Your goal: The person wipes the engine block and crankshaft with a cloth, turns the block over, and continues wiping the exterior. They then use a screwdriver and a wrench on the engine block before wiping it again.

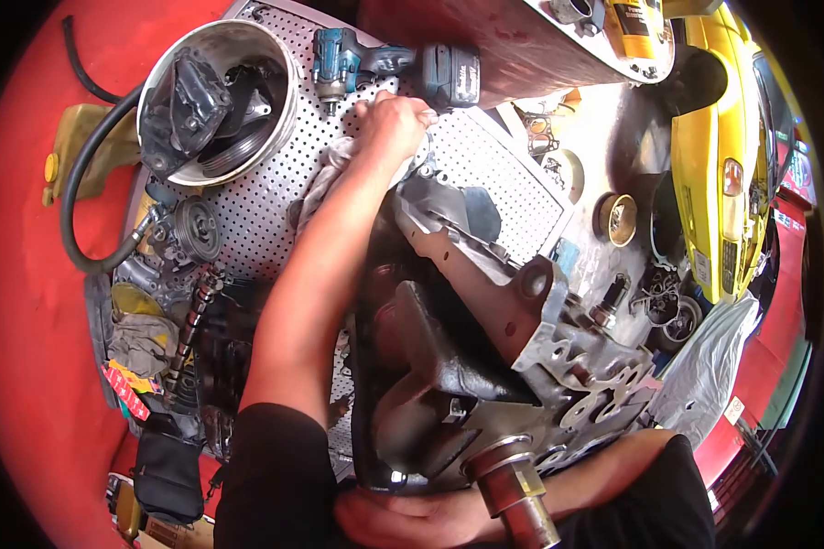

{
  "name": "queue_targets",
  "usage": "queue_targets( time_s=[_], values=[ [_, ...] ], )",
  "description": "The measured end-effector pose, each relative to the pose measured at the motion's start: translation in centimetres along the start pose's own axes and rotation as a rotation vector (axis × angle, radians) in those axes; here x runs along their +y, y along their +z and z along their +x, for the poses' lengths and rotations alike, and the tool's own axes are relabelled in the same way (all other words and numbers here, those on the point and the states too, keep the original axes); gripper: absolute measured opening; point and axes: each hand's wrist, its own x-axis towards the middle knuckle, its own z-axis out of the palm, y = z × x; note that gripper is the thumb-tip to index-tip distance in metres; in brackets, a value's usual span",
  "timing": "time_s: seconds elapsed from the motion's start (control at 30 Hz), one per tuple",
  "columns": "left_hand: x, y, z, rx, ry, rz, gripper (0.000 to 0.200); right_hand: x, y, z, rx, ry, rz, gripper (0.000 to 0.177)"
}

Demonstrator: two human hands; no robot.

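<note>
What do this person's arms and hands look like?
The left hand and right hand are bare, with no gloves. The left sleeve and right sleeve are black and short, leaving the forearms uncovered.

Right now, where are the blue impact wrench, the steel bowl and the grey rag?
blue impact wrench (339,57): head view, on its teal body.
steel bowl (290,96): head view, on its right rim.
grey rag (325,172): head view, on its loose lower fold.

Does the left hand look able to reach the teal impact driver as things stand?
Probably yes: the left hand, clutching a rag, lies right beside the impact driver, nothing between them.
</note>
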Motion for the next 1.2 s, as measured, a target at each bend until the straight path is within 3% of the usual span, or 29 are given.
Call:
queue_targets(
  time_s=[0.07,0.1,0.23,0.3,0.33,0.4,0.47,0.5,0.6,0.63,0.73,0.8,0.87,0.97,1.1,1.17,1.2],
  values=[
    [0.0,0.6,0.1,0.031,-0.011,-0.035,0.021,0.0,0.3,-0.1,-0.002,-0.025,-0.061,0.036],
    [0.0,1.1,-0.2,0.143,0.051,-0.048,0.021,-0.2,0.6,0.0,0.012,-0.014,-0.044,0.035],
    [1.1,1.7,0.5,-0.015,-0.041,0.152,0.016,-0.9,1.0,0.3,0.038,0.03,0.054,0.038],
    [0.8,2.1,0.3,0.026,-0.071,0.106,0.018,-0.4,0.6,0.3,0.037,-0.034,0.019,0.034],
    [0.5,2.4,0.7,0.059,-0.083,0.084,0.019,0.2,0.5,0.0,0.033,-0.049,0.0,0.034],
    [-1.3,2.1,0.3,0.379,-0.066,0.04,0.014,0.4,0.3,-0.1,0.025,-0.049,-0.003,0.034],
    [-0.1,-0.6,-1.1,0.511,-0.154,0.104,0.013,0.6,0.2,-0.1,0.023,-0.046,-0.007,0.033],
    [0.3,-1.5,-1.9,0.471,-0.134,0.154,0.015,0.7,0.1,-0.1,0.019,-0.047,-0.013,0.033],
    [-0.5,-2.0,-2.5,0.379,-0.156,-0.098,0.017,1.1,-0.2,-0.1,0.014,-0.06,-0.031,0.034],
    [-0.5,-2.3,-2.5,0.38,-0.212,-0.31,0.018,1.3,-0.2,-0.1,0.015,-0.068,-0.041,0.034],
    [0.8,-3.1,-1.4,0.41,-0.326,-0.512,0.016,1.5,-0.4,0.1,0.002,-0.093,-0.062,0.035],
    [2.4,-3.0,-1.6,0.057,-0.292,-0.429,0.015,1.8,-0.4,0.0,0.004,-0.09,-0.051,0.035],
    [1.0,0.7,-2.3,-0.104,0.013,-0.314,0.016,2.0,-0.5,-0.2,0.001,-0.071,-0.012,0.037],
    [0.2,1.3,-2.4,-0.158,0.303,-0.118,0.022,1.7,-0.3,-0.2,0.031,-0.102,-0.149,0.038],
    [0.4,-1.0,-1.7,-0.5,0.172,0.16,0.027,1.8,-0.7,-0.3,0.004,-0.065,-0.019,0.035],
    [1.2,-3.7,-1.6,-0.588,0.094,0.289,0.028,1.1,-0.6,-0.6,-0.009,-0.003,0.142,0.035],
    [1.0,-3.7,-1.4,-0.472,0.057,0.211,0.027,1.3,-0.7,-0.6,-0.016,-0.012,0.143,0.036]
  ],
)
